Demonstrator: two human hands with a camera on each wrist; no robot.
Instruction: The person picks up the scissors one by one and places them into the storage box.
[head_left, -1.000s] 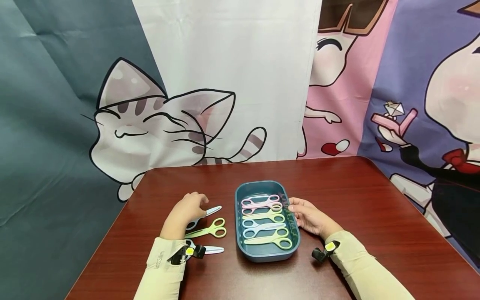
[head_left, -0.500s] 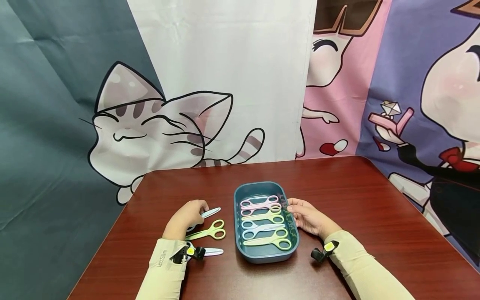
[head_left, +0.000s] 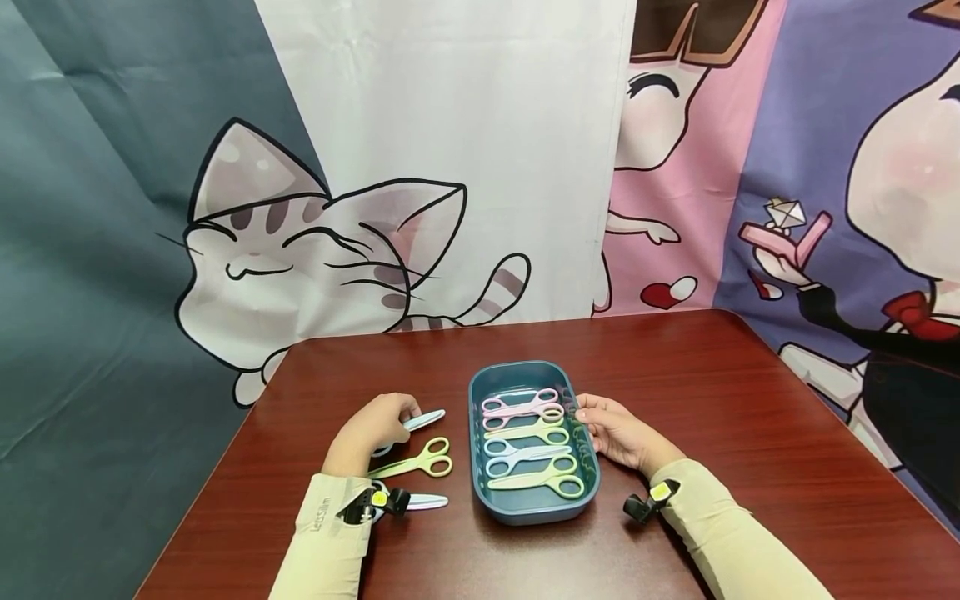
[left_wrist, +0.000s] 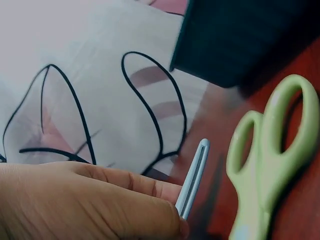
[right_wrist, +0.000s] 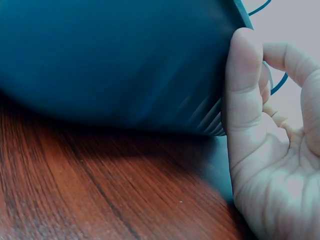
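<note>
My left hand [head_left: 381, 421] pinches a pair of light-blue scissors [head_left: 424, 420] left of the tray. Their narrow blade end [left_wrist: 192, 180] sticks out past the fingertips in the left wrist view; most of the handles are hidden by the hand. Just in front lie green scissors [head_left: 429, 458], and another pale-bladed pair [head_left: 427, 502] is partly covered by the left wrist. My right hand [head_left: 618, 432] holds the right side of a dark blue plastic tray [head_left: 536, 517], its thumb [right_wrist: 243, 80] against the wall by the rim. Pink, green and blue scissors lie crosswise inside.
Everything rests on a reddish-brown wooden table [head_left: 675, 367]. A cartoon-printed cloth [head_left: 450, 125] hangs right behind its far edge. Each wrist wears a small black camera.
The left hand has come down onto the light-blue scissors and its fingers have closed on them; the blade has shifted slightly. The right hand and tray have stayed put.
</note>
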